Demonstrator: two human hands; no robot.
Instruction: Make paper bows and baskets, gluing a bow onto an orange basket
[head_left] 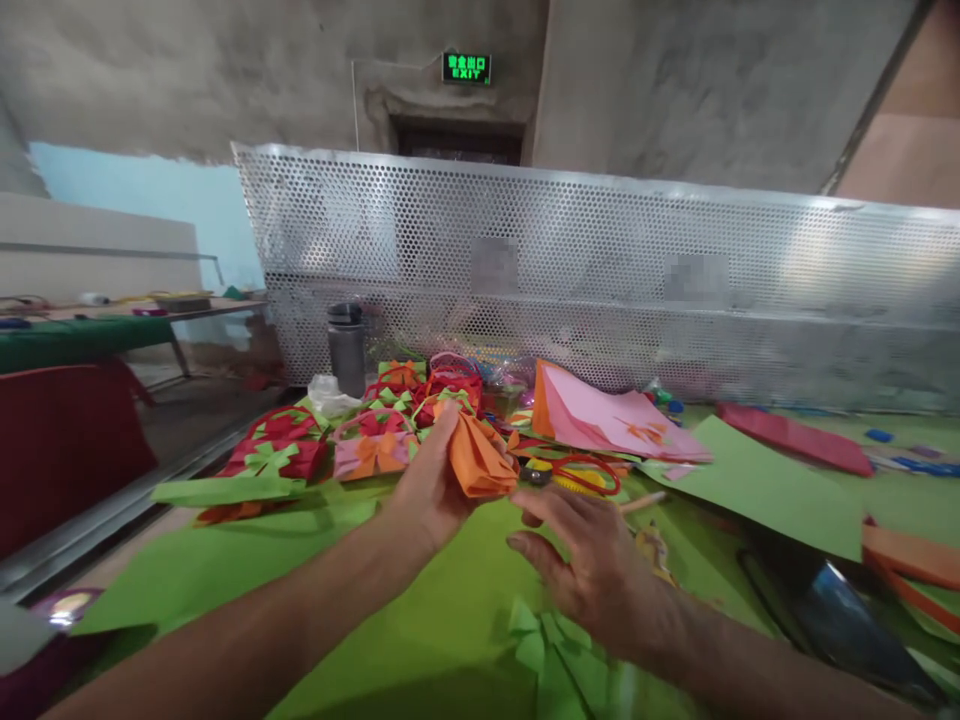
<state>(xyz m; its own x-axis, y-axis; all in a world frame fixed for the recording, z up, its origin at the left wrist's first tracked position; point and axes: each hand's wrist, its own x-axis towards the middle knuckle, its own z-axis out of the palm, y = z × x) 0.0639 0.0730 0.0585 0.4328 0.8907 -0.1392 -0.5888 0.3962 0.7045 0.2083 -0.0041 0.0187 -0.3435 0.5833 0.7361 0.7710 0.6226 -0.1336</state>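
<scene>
My left hand [429, 480] is closed round a folded orange paper piece [480, 455], holding it up over the green sheet [225, 560]. My right hand [592, 560] hovers just right of it, fingers spread and holding nothing, its fingertips close to the orange paper's lower edge. Below my right wrist lies a green paper bow [547, 650]. Beyond my hands stand several small paper bags [375, 440] in red, pink and orange with green bows. Red-handled scissors [585, 472] lie just past my right hand.
Pink folded paper [615, 415] and a large green sheet [757, 480] lie to the right, with a red paper strip [795, 438] further back. A grey bottle [346, 345] stands at the back. A perforated metal screen [600, 260] walls off the table. A dark shiny object [832, 610] lies right.
</scene>
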